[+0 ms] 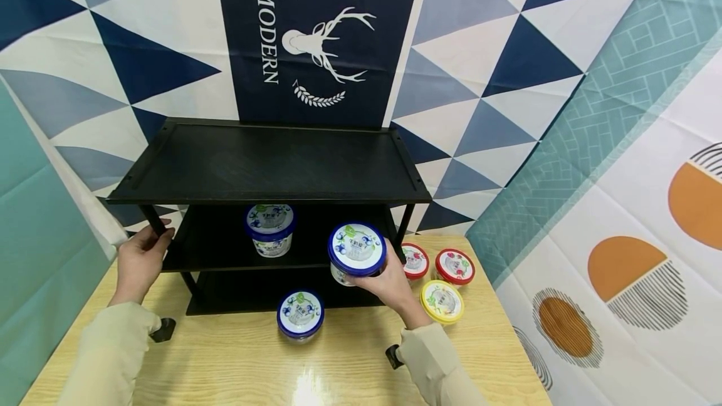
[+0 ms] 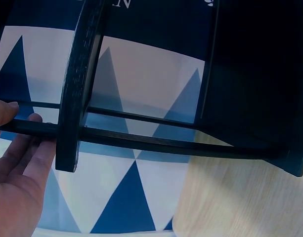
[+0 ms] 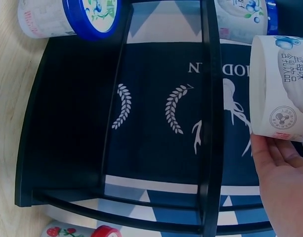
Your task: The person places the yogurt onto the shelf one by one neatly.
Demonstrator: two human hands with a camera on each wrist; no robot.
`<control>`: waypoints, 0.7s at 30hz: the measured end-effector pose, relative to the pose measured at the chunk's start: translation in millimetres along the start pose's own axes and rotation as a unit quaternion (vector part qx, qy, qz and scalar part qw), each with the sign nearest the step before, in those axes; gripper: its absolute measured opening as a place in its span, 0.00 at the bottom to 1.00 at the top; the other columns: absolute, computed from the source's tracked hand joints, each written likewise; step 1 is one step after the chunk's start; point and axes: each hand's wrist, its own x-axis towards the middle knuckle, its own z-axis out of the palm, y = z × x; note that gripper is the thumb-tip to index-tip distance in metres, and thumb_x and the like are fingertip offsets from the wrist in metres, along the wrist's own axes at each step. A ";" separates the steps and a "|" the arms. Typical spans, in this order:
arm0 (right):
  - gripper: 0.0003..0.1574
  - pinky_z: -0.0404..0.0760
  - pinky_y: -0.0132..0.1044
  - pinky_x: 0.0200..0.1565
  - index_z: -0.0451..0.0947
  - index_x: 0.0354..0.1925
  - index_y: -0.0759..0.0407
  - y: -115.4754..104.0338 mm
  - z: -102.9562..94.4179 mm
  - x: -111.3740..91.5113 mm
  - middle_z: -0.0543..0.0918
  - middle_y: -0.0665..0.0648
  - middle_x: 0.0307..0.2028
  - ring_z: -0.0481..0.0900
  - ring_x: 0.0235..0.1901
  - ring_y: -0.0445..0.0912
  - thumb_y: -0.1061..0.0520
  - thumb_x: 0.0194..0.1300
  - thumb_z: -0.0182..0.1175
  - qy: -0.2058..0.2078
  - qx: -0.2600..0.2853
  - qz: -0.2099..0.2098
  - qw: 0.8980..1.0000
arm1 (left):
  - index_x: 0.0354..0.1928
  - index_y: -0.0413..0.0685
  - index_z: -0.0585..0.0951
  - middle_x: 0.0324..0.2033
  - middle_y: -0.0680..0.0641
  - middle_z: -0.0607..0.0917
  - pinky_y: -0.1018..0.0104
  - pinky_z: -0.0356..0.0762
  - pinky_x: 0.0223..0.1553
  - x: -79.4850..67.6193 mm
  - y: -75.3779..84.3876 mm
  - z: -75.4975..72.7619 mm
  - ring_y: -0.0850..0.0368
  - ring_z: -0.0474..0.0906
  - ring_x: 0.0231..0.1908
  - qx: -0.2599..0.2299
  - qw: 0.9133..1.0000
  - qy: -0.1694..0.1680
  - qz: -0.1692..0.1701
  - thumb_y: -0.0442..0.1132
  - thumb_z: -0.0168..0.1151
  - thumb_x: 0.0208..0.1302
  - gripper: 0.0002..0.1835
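Observation:
My right hand [image 1: 389, 277] grips a blue-lidded tub [image 1: 357, 249] with blueberry pictures, held in front of the middle level of a black shelf rack [image 1: 271, 168]. In the right wrist view, my fingers [image 3: 279, 153] lie against that tub's white wall [image 3: 277, 89]. On the left, my left hand [image 1: 141, 262] holds the rack's side post, thumb on one side and fingers on the other in the left wrist view [image 2: 22, 163]. A second blue-lidded tub [image 1: 271, 230] stands on the middle shelf. A third [image 1: 301, 315] stands on the table before the rack.
Right of the rack, two red-lidded tubs [image 1: 454, 267] and a yellow-lidded tub [image 1: 442, 301] stand on the wooden table [image 1: 225, 362]. Patterned cloth [image 1: 451, 80] hangs behind the rack and along the right side. The rack's top board [image 1: 271, 161] overhangs the lower shelves.

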 end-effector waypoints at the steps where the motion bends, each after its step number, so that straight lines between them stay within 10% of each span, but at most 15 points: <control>1: 0.52 0.67 0.52 0.61 0.59 0.64 0.52 -0.1 0.4 0.4 0.71 0.57 0.59 0.70 0.59 0.53 0.57 0.44 0.75 0.003 -0.002 0.001 1.000 | 0.48 0.50 0.82 0.28 0.75 0.77 0.81 0.65 0.27 0.1 -0.2 0.1 0.79 0.70 0.26 0.000 1.000 0.001 0.001 0.46 0.56 0.66 0.13; 21: 0.54 0.67 0.53 0.61 0.60 0.65 0.52 -3.7 8.2 8.0 0.71 0.58 0.58 0.70 0.60 0.53 0.58 0.42 0.75 0.035 -0.007 0.021 0.999 | 0.47 0.51 0.81 0.26 0.80 0.74 0.83 0.66 0.28 0.1 0.0 -1.0 0.82 0.71 0.27 -0.007 1.000 -0.007 -0.002 0.46 0.55 0.67 0.12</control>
